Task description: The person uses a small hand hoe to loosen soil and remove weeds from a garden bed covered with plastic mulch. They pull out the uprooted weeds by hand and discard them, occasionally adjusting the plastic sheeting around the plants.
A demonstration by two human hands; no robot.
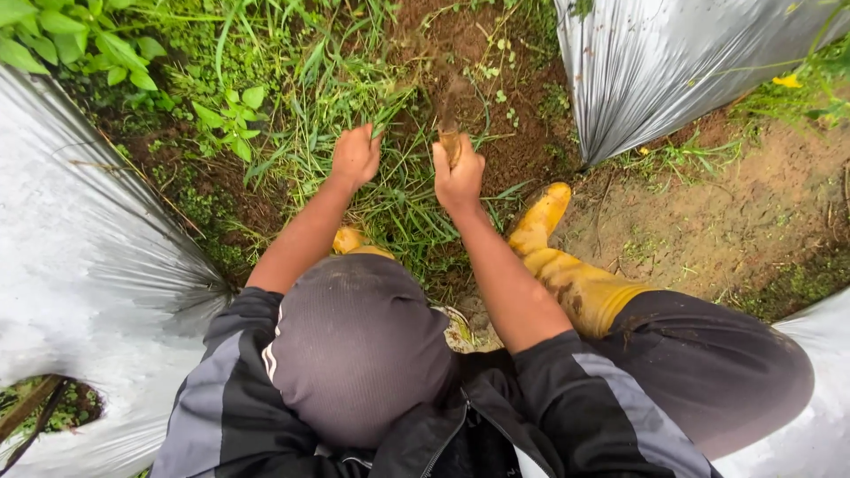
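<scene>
Grass (390, 190) clutched by left hand (356, 156), betw silver mulch sheets (655, 71).

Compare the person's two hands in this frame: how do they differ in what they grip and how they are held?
The left hand is closed down in the grass, apparently around blades; the right hand is closed on a brown wooden tool handle that points away into the bare soil. The left hand sits low among the blades; the right hand is raised a little nearer the soil patch. Both are bare fists, side by side, above the yellow boots.
</scene>
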